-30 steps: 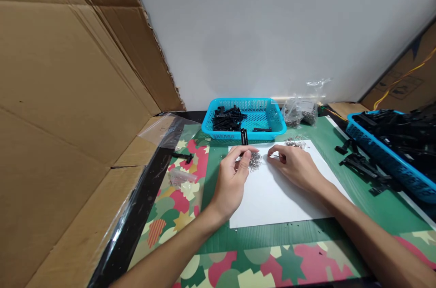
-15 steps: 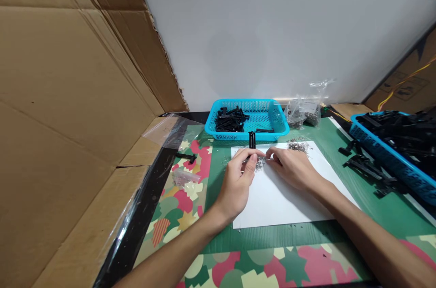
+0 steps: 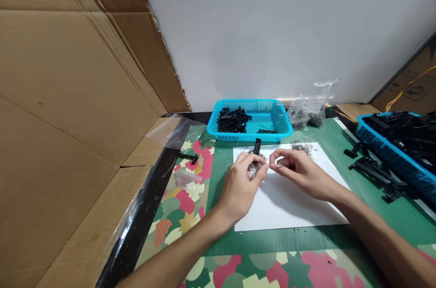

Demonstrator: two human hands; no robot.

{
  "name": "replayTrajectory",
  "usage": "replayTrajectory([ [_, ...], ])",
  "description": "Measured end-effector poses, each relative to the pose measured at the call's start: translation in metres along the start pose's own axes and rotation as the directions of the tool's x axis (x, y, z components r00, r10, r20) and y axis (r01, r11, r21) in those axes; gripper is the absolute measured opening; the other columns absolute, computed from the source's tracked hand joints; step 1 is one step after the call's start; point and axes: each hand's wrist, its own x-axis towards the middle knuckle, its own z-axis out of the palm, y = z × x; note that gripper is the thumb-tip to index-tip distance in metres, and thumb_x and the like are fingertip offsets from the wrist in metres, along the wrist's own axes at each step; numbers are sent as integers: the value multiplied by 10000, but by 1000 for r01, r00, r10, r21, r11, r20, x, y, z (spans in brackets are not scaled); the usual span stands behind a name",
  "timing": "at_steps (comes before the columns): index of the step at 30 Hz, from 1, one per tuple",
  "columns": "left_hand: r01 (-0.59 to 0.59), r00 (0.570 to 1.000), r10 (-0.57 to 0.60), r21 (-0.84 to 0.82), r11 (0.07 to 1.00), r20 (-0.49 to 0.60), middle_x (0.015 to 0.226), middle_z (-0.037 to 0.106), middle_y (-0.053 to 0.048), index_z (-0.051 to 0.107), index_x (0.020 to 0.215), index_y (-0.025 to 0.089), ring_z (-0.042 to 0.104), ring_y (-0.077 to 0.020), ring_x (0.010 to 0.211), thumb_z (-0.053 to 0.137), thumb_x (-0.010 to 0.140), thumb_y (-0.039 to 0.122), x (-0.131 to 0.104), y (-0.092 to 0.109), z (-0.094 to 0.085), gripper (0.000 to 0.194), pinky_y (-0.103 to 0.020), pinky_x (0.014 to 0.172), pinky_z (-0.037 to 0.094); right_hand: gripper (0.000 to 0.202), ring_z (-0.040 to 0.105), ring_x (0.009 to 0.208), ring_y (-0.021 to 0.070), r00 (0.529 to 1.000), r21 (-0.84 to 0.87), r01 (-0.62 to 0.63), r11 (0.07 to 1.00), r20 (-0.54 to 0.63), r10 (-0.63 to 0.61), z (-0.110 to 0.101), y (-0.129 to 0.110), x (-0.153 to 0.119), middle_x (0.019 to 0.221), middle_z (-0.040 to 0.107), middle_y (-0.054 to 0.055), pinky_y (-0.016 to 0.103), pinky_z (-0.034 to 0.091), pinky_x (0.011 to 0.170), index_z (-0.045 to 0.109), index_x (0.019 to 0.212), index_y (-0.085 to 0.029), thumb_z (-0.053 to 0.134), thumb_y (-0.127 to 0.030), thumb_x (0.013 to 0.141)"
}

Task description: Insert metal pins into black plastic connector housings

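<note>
Holding a slim black part (image 3: 257,145) in the left hand (image 3: 240,183), gripped between curled fingers and thumb over the far left portion of a white sheet (image 3: 289,208), with one end left free beyond the forefinger, probably to keep that end in sight and in reach of the other hand. Poising the right hand (image 3: 301,170) just beside the left thumb, narrowed to thumb and forefinger tips; cannot tell of any tiny piece between them. Working close over a heap of fine metal pieces (image 3: 254,167), partly hidden by the left hand, likely placed there for short reaches. A second heap (image 3: 302,147) at the sheet's far edge, near the far right corner, perhaps as reserve, with white paper beneath probably to show up such small bits. Toward the far edge of the bench (image 3: 259,245), a blue basket (image 3: 250,137) with piled black parts (image 3: 233,122) at its left end, apparently set straight ahead for easy reach from either side; just right of it, clear bags (image 3: 308,115). Along the bench's right side, a fuller basket (image 3: 391,154) with loose parts (image 3: 371,170) near its left wall. Toward the bench's left edge, a lone black piece (image 3: 188,157) and a small clear packet (image 3: 187,178), perhaps aside for elbow room.
</note>
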Motion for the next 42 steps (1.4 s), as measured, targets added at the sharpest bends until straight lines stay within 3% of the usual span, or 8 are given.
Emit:
replayTrajectory([
  [3,2,999,-1,-7,1000,45,948,631,-10,718,963,201,521,-147,748,593,1040,395,0,-1,1,244,-278,693,383,340,381,641,129,1000,34,2,999,1,-2,2,-1,0,712,512,-30,258,261,568,610,964,-195,602,-528,1031],
  [9,75,989,-39,-262,962,142,852,563,7,644,920,173,482,-142,746,562,1044,440,2,-1,4,306,-268,677,365,336,384,630,119,1000,94,9,996,-11,-8,4,-2,-1,721,508,-30,253,270,566,596,961,-194,647,-522,1012],
  [13,86,989,-45,-302,949,141,832,522,14,601,882,181,454,-137,735,528,1062,458,-1,4,2,339,-264,658,342,284,402,636,116,999,155,38,987,-39,-32,11,1,0,745,539,-24,253,272,575,586,1000,-198,626,-478,1032],
  [23,95,981,-34,-322,942,189,910,592,-13,648,1101,194,523,-150,766,565,1055,486,-5,9,3,307,-258,655,377,230,241,561,95,994,214,84,973,-89,-67,18,1,3,634,353,-91,252,173,502,536,982,-214,578,-426,1063],
  [27,27,992,10,-281,959,128,943,596,-19,629,987,193,543,-162,823,525,1079,459,-1,5,2,300,-268,692,399,200,248,570,97,992,185,96,978,-99,-78,18,1,1,649,381,-85,259,170,511,540,989,-213,570,-394,1068],
  [34,-88,994,91,-53,995,64,964,593,-16,634,937,200,568,-180,899,473,1109,382,1,5,-3,298,-299,806,413,136,272,620,122,993,74,79,994,-96,-72,16,4,-2,651,411,-73,272,197,555,566,1016,-220,552,-345,1065],
  [42,-105,988,102,26,994,112,982,597,-12,638,943,209,576,-181,900,464,1111,364,2,6,-5,287,-302,810,411,189,316,615,125,984,-34,72,997,-161,-77,12,5,0,644,431,-55,285,217,565,657,963,-194,600,-361,1030],
])
